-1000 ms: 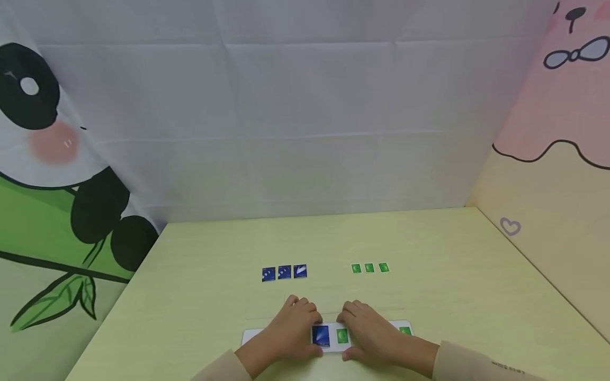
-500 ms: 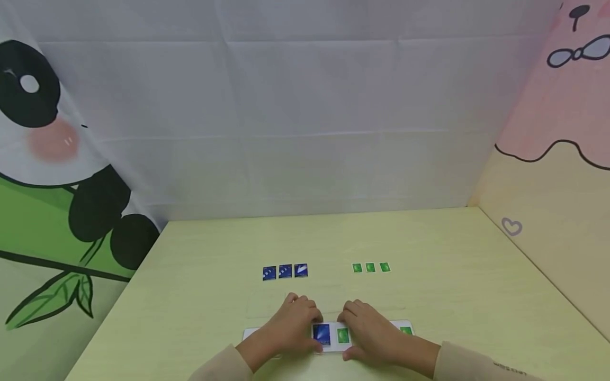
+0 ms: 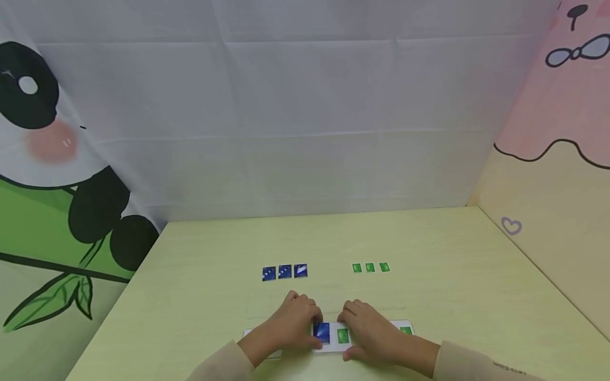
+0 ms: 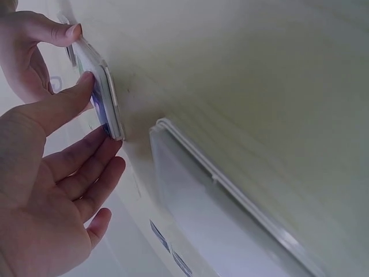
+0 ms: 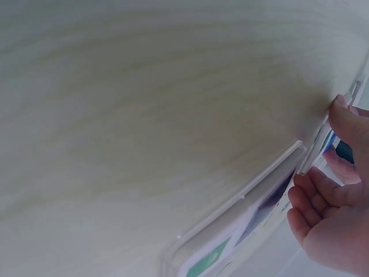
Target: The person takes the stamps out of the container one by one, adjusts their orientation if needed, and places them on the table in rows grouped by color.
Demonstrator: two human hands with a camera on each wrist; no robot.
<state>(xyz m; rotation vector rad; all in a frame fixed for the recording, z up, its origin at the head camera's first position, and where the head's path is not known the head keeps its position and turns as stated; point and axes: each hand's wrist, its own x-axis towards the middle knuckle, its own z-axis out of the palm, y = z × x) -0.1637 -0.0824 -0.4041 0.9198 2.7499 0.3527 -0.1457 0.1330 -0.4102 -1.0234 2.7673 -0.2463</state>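
In the head view, a small white tray [image 3: 333,341] lies between my hands, bearing a blue picture card [image 3: 322,333] and a smaller green card [image 3: 342,336]. My left hand [image 3: 296,321] pinches the blue card, thumb at its near edge and fingertips at the far side. In the left wrist view, that thumb [image 4: 85,81] lies on the tray's face. My right hand [image 3: 369,329] grips the same tray at its other end, thumb on the near edge and fingers over the far one.
A plain white tray [image 4: 207,202] lies to the left, partly under the left forearm. A tray with green and dark cards [image 5: 248,199] lies to the right. Farther back are three blue cards [image 3: 285,272] and three green cards [image 3: 370,268]. A white cloth [image 3: 305,127] hangs behind the table.
The blue card has shifted slightly toward the tray's far edge, the left thumb moving with it. My right hand and the other cards stay in place.
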